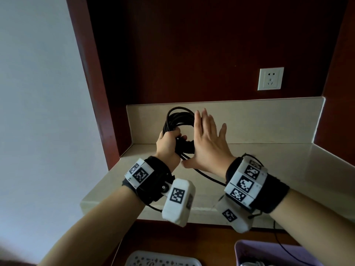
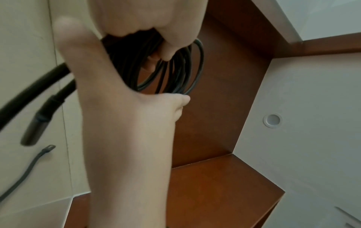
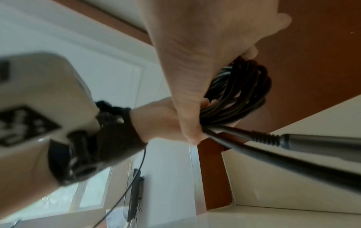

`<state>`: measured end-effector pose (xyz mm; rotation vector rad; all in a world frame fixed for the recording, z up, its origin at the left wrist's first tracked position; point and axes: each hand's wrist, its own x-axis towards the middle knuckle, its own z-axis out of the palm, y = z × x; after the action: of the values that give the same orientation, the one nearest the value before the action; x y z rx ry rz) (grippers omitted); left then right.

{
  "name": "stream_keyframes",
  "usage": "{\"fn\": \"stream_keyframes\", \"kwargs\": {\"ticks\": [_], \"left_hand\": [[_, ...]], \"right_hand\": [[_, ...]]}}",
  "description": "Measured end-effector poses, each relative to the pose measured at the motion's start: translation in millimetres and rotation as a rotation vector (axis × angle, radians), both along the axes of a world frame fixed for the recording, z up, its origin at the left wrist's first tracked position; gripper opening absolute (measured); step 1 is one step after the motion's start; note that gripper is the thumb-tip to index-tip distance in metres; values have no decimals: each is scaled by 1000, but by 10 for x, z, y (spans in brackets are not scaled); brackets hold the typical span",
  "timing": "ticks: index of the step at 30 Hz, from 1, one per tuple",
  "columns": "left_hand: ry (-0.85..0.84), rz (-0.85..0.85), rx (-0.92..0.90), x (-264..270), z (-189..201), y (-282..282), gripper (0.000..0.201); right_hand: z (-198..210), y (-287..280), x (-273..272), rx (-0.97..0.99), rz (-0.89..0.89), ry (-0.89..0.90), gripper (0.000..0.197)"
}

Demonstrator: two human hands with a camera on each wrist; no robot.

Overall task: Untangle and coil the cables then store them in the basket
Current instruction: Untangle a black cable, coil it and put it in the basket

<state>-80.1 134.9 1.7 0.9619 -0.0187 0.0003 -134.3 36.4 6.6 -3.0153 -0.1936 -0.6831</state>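
Nearest us, at the bottom edge, a white tray (image 1: 151,261) sat on the left and a purple basket (image 1: 269,252) on the right, both partly cut off. Above them, our two forearms reached over a pale counter (image 1: 269,156) set in a dark wood alcove. On the left, our left hand (image 1: 166,144) had its fingers curled tightly round a black cable (image 1: 177,117), wound into a coil and held upright above the counter. Just right of the coil, our right hand (image 1: 208,143) was spread flat, fingers straight, its palm against the coil's side. A loose cable end trailed down beneath it. Farther right, a white socket (image 1: 270,79) sat on the back wall.
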Motion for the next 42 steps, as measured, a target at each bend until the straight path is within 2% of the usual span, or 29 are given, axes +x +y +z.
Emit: {"fn": "stream_keyframes", "kwargs": {"ticks": [3, 6, 9, 14, 18, 21, 24, 28, 33, 36, 40, 42], "left_hand": [[33, -61, -6, -48, -19, -31, 6], [26, -116, 11, -114, 4, -53, 24], [15, -144, 3, -158, 32, -31, 23], [-2, -183, 29, -202, 43, 1, 18], [-51, -229, 170, -232, 41, 28, 20], [-128, -222, 285, -250, 44, 12, 25], [-167, -240, 316, -253, 59, 8, 29], [-179, -289, 283, -212, 41, 67, 29], [-233, -285, 270, -218, 103, 93, 32], [-230, -284, 246, -226, 91, 85, 30], [-187, -279, 189, -249, -45, 63, 29], [-156, -304, 158, -274, -73, 54, 27]], "right_hand": [[-38, 1, 97, -5, -46, 9, 137], [-42, -14, 170, 36, -44, -31, 115], [-50, -66, 215, 127, 15, -69, 99], [-80, -123, 260, 344, 111, 57, 95], [-129, -184, 267, 439, 155, 135, 91], [-152, -207, 284, 594, 276, 148, 86], [-181, -183, 308, 797, 432, 187, 83], [-238, -136, 375, 782, 416, 165, 73], [-196, -103, 273, 764, 251, 44, 69], [-203, -89, 287, 660, 169, -18, 64], [-251, -54, 373, 533, 203, 104, 84], [-269, -74, 382, 559, 268, 157, 93]]}}
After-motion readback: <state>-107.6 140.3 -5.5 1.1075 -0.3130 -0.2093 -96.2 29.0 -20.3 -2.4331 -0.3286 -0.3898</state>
